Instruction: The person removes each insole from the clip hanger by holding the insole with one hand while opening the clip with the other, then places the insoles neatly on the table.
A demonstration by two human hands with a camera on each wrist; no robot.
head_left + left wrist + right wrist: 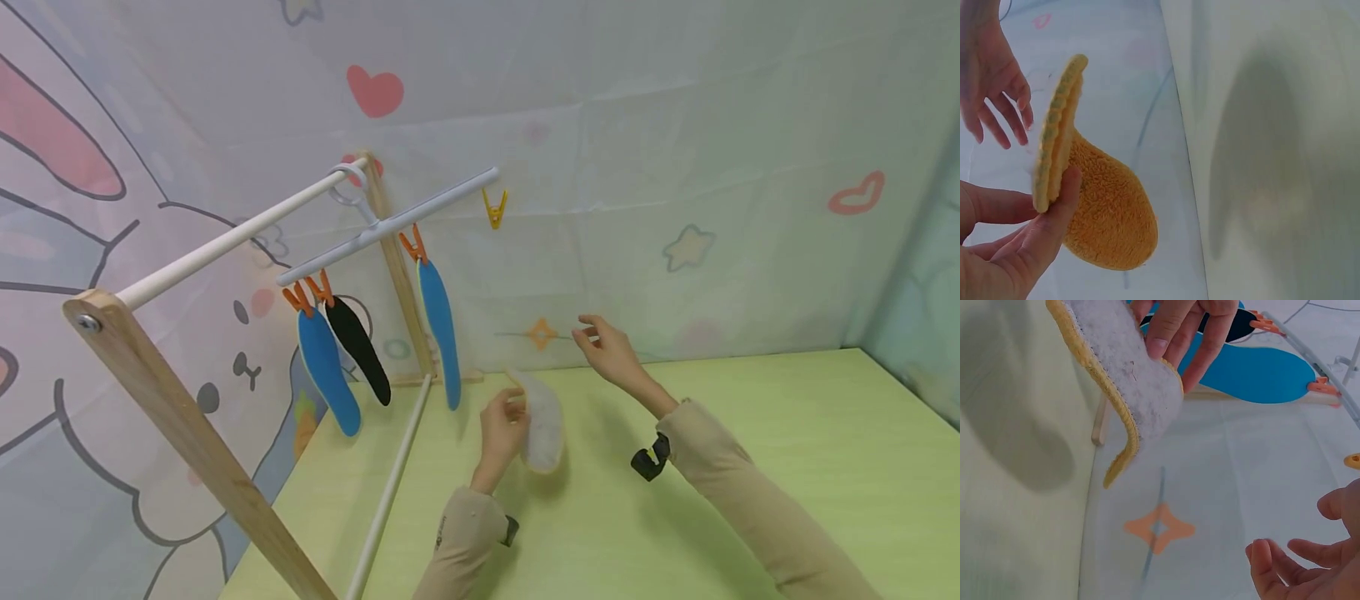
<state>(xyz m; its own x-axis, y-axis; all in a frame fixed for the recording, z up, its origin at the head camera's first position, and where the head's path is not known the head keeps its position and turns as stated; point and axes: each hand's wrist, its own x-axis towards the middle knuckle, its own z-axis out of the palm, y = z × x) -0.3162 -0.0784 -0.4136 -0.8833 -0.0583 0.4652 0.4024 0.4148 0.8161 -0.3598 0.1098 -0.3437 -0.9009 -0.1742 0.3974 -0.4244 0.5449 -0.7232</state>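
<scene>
My left hand (pixel 501 433) pinches a fuzzy insole (pixel 545 425) by its side edge, above the table. One face is whitish and fluffy, as the right wrist view shows; the left wrist view shows an orange-yellow plush face (pixel 1110 206) and a stitched yellow rim. To the right, my right hand (pixel 611 354) is raised in the air with fingers loosely bent and nothing in them. On a grey hanger (pixel 442 200), two blue insoles (pixel 438 317) and a black insole (pixel 357 346) hang from orange clothespins (pixel 414 244). A yellow clothespin (pixel 494 210) hangs at the hanger's right end.
The hanger hooks over the white bar (pixel 232 242) of a rack with wooden posts (pixel 195 433), left of my hands. A lower white rod (pixel 393 483) runs along the green table (pixel 750 467). A printed cloth backdrop (pixel 675 150) stands behind the table.
</scene>
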